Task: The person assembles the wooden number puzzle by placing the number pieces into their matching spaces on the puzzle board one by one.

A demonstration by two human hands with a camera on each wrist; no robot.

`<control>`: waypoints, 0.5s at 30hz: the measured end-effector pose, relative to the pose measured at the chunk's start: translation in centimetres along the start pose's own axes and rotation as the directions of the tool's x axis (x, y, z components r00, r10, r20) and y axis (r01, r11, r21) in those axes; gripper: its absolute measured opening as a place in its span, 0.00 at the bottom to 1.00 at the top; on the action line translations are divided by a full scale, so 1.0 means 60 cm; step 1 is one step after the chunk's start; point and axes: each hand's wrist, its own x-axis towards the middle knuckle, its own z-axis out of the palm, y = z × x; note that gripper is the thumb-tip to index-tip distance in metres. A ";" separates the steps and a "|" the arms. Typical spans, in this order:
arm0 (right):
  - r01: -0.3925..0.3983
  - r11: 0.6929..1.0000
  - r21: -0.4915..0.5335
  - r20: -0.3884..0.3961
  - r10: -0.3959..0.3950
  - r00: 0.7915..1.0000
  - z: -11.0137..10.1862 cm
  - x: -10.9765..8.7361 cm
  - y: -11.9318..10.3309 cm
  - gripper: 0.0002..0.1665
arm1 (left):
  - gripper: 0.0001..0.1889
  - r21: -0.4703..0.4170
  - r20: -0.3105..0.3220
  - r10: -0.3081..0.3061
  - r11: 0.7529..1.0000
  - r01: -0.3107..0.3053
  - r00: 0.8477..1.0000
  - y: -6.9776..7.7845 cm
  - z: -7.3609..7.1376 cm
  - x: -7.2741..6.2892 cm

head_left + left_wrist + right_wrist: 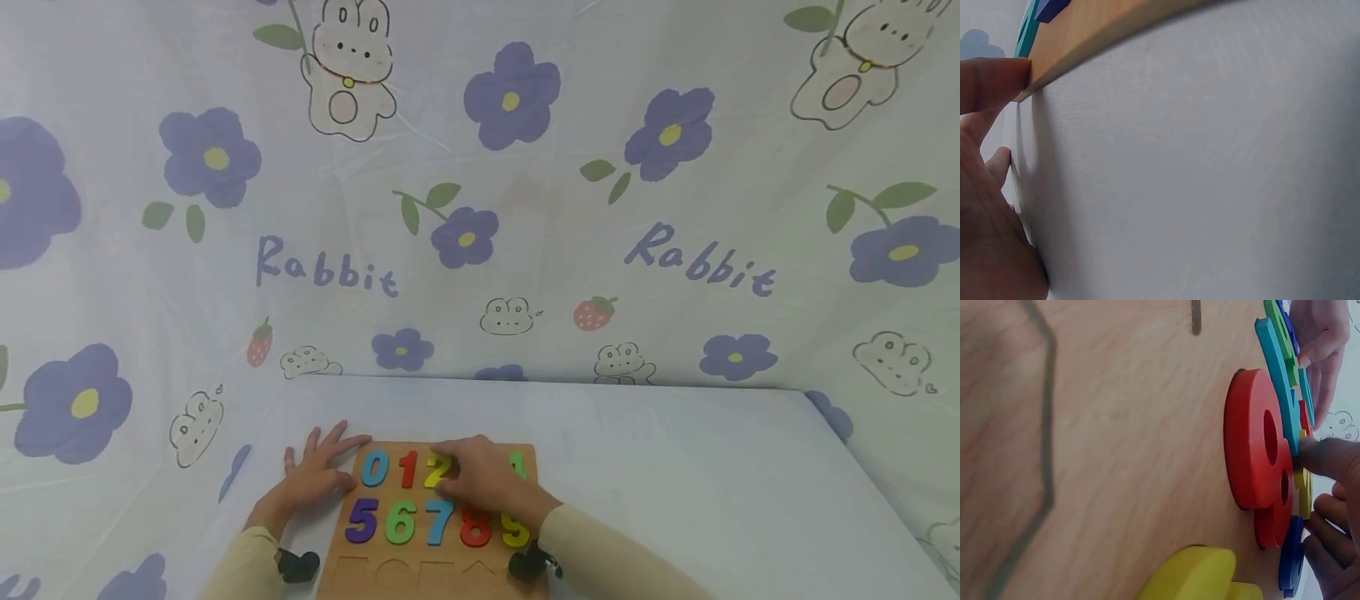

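A wooden number puzzle board lies on the white table with colored digits in two rows. My right hand reaches over its upper row, pinching the yellow number 2 between thumb and index finger. In the right wrist view, that yellow 2 stands between the red 8 and the fingers. The blue 3 sits beside it, hidden by the hand in the head view. My left hand rests at the board's upper left, fingers spread, its thumb against the wooden edge.
Blue 0 and red 1 are left of the 2. Purple 5, green 6 and blue 7 fill the row below. Outlined shapes mark the board's near part. A rabbit-print cloth hangs behind the table.
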 end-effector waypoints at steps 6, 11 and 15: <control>0.044 0.999 0.019 -0.029 -0.043 0.999 -0.014 -0.013 0.003 0.36 | 0.40 0.014 0.012 -0.007 1.000 0.007 1.000 -0.001 0.001 0.003; -0.019 0.999 0.026 -0.031 0.020 0.999 -0.049 -0.041 0.011 0.36 | 0.40 0.010 0.011 -0.014 1.000 0.014 1.000 -0.004 -0.002 -0.001; -0.081 0.997 0.008 -0.066 0.082 0.994 -0.085 -0.078 0.030 0.36 | 0.40 -0.025 0.004 0.004 1.000 -0.004 1.000 -0.010 -0.005 -0.011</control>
